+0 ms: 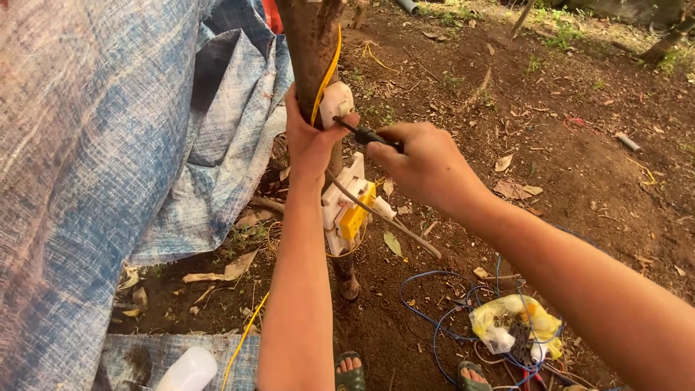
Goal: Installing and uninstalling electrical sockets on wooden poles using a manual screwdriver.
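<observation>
My left hand [310, 141] wraps around the rough brown wooden post [308, 43], fingers curled, thumb pressing the small round white plastic fitting [336, 103] against the wood. A thin yellow wire [329, 69] runs down the post into that fitting. My right hand [423, 163] is closed around the black handle of a slim screwdriver [365, 135], whose tip meets the fitting. Just below on the post sits a white and yellow plastic switch box [347, 206]. Blue wire loops [434, 311] and a crumpled yellow plastic bag [514, 322] lie on the dirt near my sandalled feet [350, 371]. A blue-grey woven tarpaulin [94, 145] hangs at my left.
</observation>
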